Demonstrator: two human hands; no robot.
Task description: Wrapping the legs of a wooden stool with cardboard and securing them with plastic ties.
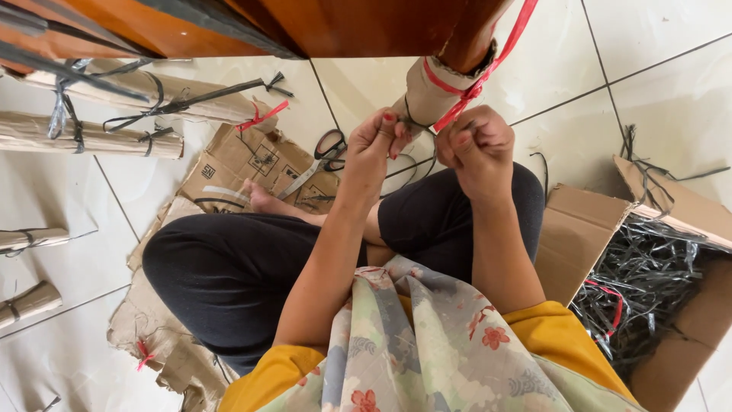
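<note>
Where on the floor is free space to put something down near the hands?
Bare tile lies between the wooden leg's cardboard wrap and the open box. More lies left, between the cardboard rolls and flattened cardboard. By the scissors and both hands it is crowded.

The wooden furniture leg (pixel 465 30) runs out past the top edge, the cardboard box (pixel 671 305) of grey strips is cut off at the right, and both hands (pixel 427 145) curl shut, hiding whatever their fingertips pinch at the cardboard wrap (pixel 427 91).
</note>
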